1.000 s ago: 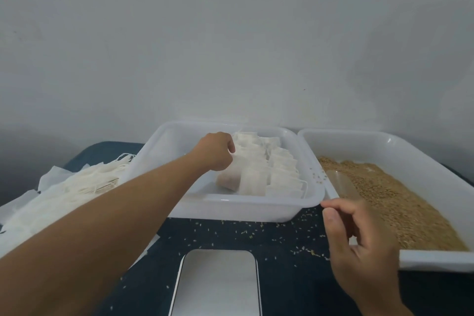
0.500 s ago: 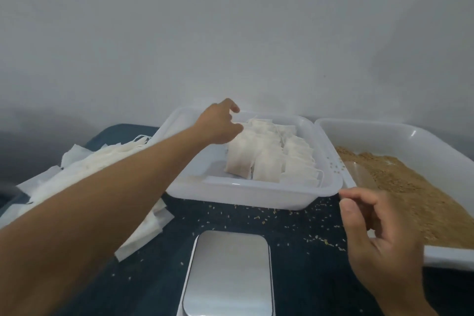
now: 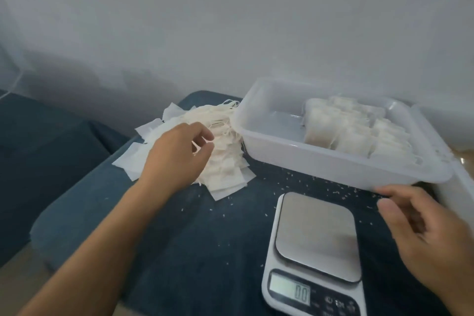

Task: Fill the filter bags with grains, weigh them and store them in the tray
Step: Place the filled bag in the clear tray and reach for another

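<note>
Where the dark blue cloth [image 3: 159,251] lies nearest, a digital scale [image 3: 316,251] stands with bare platform, display reading 0.0. Right hand [image 3: 431,236]: beside the scale, fingers loosely spread, holding nothing. Left hand [image 3: 177,154]: over the heap of empty filter bags [image 3: 225,161], fingers relaxed and parted, grasping nothing. Scattered grains [image 3: 302,182] on the cloth. Beyond: white tray [image 3: 320,161] holding rows of filled bags [image 3: 348,133].

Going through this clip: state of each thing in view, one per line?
Scale: on, reads 0.0, platform bare.
Tray: part full of filled bags.
Empty bags: heaped left of tray.
Left hand: over heap, holding nothing.
Right hand: loosely curled, holding nothing.
</note>
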Tool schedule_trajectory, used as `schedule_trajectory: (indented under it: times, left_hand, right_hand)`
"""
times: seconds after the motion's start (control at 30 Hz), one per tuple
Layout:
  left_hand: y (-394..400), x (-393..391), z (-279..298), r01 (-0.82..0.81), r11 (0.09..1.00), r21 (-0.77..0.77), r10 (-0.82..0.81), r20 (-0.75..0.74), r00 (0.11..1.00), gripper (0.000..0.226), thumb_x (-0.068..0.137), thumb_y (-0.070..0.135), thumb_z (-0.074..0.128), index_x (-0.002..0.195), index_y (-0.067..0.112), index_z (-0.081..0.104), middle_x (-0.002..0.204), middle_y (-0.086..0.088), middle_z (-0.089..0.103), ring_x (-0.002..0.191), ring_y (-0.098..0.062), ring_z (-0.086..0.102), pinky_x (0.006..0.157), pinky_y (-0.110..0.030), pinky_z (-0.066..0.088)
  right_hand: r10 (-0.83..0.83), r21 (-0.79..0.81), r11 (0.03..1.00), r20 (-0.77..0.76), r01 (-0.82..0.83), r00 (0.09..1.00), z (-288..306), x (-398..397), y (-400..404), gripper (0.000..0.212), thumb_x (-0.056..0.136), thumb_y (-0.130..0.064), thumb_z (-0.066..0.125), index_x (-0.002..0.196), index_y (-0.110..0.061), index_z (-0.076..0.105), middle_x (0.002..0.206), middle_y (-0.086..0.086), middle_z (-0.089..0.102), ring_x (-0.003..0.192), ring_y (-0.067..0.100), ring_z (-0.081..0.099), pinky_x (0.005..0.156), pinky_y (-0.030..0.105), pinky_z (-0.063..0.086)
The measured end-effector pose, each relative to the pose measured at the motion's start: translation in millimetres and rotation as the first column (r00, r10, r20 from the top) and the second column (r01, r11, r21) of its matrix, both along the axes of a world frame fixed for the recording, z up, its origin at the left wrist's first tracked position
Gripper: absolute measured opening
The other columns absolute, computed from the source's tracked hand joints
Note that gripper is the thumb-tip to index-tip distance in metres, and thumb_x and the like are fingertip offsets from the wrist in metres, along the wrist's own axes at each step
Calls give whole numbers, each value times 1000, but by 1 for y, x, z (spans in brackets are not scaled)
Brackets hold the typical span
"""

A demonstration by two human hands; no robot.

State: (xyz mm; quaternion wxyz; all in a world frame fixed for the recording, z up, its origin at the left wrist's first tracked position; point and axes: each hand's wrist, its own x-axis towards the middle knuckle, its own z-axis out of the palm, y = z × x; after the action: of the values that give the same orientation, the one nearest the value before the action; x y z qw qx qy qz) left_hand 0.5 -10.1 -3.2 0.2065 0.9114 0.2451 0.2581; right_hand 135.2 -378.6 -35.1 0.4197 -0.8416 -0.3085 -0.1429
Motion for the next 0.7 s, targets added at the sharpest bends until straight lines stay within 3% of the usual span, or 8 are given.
schedule_trajectory:
  times: [0.07,0.17,0.27,0.47,0.57,0.7]
  left_hand:
    - [23,-21,-21,-106,994,26,106,9,994,10,94,33,62,103,38,63,95,19,62,90,-6,59,75,-30,44]
    - [35,-23,-42,-165,986,40,164,20,986,19,95,28,63,113,32,65,104,12,61,100,-16,57,79,-31,41]
    - [39,-21,-49,-136,990,24,135,48,990,20,95,28,64,115,32,65,105,12,60,101,-16,55,80,-29,39]
    - [47,-21,-37,-112,993,24,110,66,992,15,94,31,65,109,33,66,97,18,59,97,-11,56,80,-30,44]
    - [32,-28,-38,44,998,38,-45,30,999,14,90,38,69,104,38,65,93,20,57,94,-8,54,80,-31,45]
    - [1,-23,-50,263,961,82,-250,-142,958,26,88,50,69,112,40,63,104,20,55,103,-7,49,84,-26,41]
  right_hand:
    - [12,-14,1000,-6,-12,1000,-3,-2,11,13,94,-49,59,104,-57,62,93,-19,70,81,9,68,63,31,54]
    - [-8,-53,999,-41,6,999,-6,-1,7,11,96,-59,57,104,-56,63,93,-18,71,79,11,68,67,30,54]
    - [-22,-71,997,-84,16,996,-5,-3,12,16,89,-50,58,102,-57,64,94,-19,71,83,11,68,69,33,54]
    - [-1,-94,996,-113,-10,994,0,-11,22,19,86,-48,57,100,-59,63,93,-25,70,83,0,67,76,23,52]
    - [-13,-83,997,-118,3,993,-2,-11,22,18,85,-49,57,100,-58,64,92,-25,71,84,0,68,75,21,52]
    - [-21,-86,996,-115,11,993,-6,-8,21,17,86,-48,59,99,-56,66,91,-22,72,80,3,69,72,23,52]
